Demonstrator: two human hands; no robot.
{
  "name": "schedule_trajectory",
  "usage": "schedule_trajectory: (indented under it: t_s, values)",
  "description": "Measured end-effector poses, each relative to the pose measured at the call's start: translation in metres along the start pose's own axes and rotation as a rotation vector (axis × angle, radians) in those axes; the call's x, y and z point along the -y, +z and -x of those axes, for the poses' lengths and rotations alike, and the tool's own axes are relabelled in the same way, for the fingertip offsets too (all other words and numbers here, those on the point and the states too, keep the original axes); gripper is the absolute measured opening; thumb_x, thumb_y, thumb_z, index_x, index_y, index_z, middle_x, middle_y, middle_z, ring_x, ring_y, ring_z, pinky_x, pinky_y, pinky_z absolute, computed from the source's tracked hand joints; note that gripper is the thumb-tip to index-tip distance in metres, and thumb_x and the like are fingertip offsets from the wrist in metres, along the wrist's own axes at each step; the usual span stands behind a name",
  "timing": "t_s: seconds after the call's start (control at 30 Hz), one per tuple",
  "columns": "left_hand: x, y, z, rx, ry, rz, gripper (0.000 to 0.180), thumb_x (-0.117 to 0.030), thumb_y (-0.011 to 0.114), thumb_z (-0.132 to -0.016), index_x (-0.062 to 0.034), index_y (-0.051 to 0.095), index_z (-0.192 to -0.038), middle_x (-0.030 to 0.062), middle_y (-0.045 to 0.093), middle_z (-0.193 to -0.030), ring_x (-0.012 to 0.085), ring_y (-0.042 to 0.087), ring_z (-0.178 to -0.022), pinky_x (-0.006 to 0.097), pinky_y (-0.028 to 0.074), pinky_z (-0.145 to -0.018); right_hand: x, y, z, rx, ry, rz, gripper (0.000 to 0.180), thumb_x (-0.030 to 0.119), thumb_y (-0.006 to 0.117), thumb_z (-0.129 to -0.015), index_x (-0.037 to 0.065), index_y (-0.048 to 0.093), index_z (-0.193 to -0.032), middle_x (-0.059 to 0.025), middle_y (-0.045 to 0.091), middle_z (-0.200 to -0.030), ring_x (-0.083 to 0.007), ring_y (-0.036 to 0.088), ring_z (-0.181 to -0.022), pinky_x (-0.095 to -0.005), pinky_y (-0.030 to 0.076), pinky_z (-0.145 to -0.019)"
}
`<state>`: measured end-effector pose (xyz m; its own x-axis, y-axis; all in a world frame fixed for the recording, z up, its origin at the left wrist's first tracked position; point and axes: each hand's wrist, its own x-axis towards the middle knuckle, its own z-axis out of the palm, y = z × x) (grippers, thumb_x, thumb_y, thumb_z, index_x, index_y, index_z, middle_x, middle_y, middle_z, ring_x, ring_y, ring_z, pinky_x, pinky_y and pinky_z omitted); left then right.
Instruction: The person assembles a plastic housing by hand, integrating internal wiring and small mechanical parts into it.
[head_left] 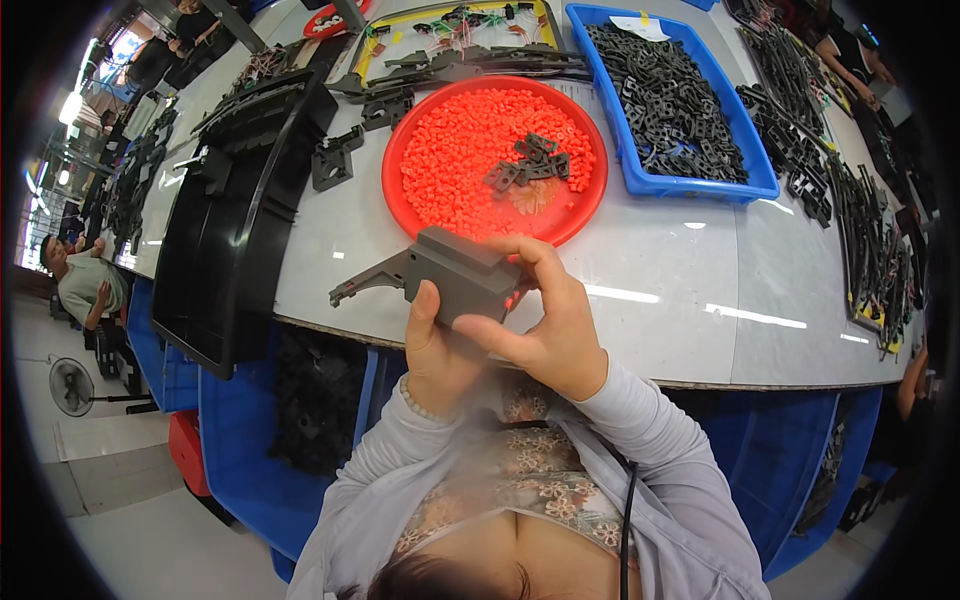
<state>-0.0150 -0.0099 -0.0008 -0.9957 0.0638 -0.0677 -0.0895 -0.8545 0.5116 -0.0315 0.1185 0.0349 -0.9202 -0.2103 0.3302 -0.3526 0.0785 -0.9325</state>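
Both hands hold a dark grey plastic housing with a thin curved arm sticking out to its left, above the table's near edge. My left hand grips it from below, the thumb up along its near face. My right hand is closed about the right end, index finger on top and thumb on the near side. Small red pieces show at that end, between the fingers. Just beyond lies a round red tray of small red plastic pieces, with several dark brackets on top.
A blue bin of dark parts stands at the right, a long black tray at the left. Dark brackets lie beside the red tray. Behind are a yellow-edged frame with wires and more parts. Blue bins sit below the table.
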Motion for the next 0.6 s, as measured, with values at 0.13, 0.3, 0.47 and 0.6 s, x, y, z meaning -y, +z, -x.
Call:
schedule_trajectory:
  t_s: [0.13, 0.3, 0.47, 0.6]
  values:
    - [-0.01, 0.002, 0.004, 0.009, 0.018, -0.1, 0.057, -0.043, 0.059, -0.085, -0.0063, 0.044, -0.126, 0.0125, 0.053, -0.12, 0.0267, 0.052, -0.113, 0.043, 0.043, -0.097, -0.002, 0.005, -0.009, 0.025, -0.102, 0.083, 0.06, 0.022, 0.077, -0.067, 0.0, 0.051, -0.116, -0.0141, 0.062, -0.098, -0.0213, 0.063, -0.085, -0.0322, 0.051, -0.072]
    - [-0.022, 0.006, 0.007, 0.035, 0.007, 0.014, 0.049, -0.026, 0.059, -0.086, -0.0026, 0.044, -0.126, 0.0111, 0.054, -0.116, 0.0225, 0.055, -0.105, 0.036, 0.047, -0.089, -0.009, 0.008, -0.002, -0.027, -0.152, -0.06, 0.062, 0.016, 0.068, -0.07, -0.002, 0.042, -0.122, -0.0141, 0.053, -0.111, -0.0197, 0.055, -0.095, -0.0315, 0.043, -0.087]
    - [-0.101, 0.022, 0.026, 0.039, -0.023, -0.484, 0.051, -0.011, 0.061, -0.081, -0.0002, 0.043, -0.128, 0.0079, 0.057, -0.115, 0.018, 0.055, -0.105, 0.032, 0.045, -0.091, -0.01, 0.007, 0.007, 0.148, -0.067, -0.293, 0.071, 0.009, 0.067, -0.072, -0.002, 0.033, -0.133, -0.0151, 0.057, -0.108, -0.0229, 0.057, -0.098, -0.0358, 0.04, -0.093]
    - [-0.205, 0.017, 0.003, -0.182, 0.483, -0.938, 0.056, -0.012, 0.072, -0.077, 0.0022, 0.045, -0.123, 0.0085, 0.057, -0.108, 0.0141, 0.056, -0.097, 0.028, 0.049, -0.08, -0.024, -0.017, 0.009, 0.124, -0.045, -0.221, 0.067, 0.006, 0.062, -0.079, -0.002, 0.028, -0.136, -0.0116, 0.058, -0.095, -0.0187, 0.056, -0.086, -0.0331, 0.041, -0.088]
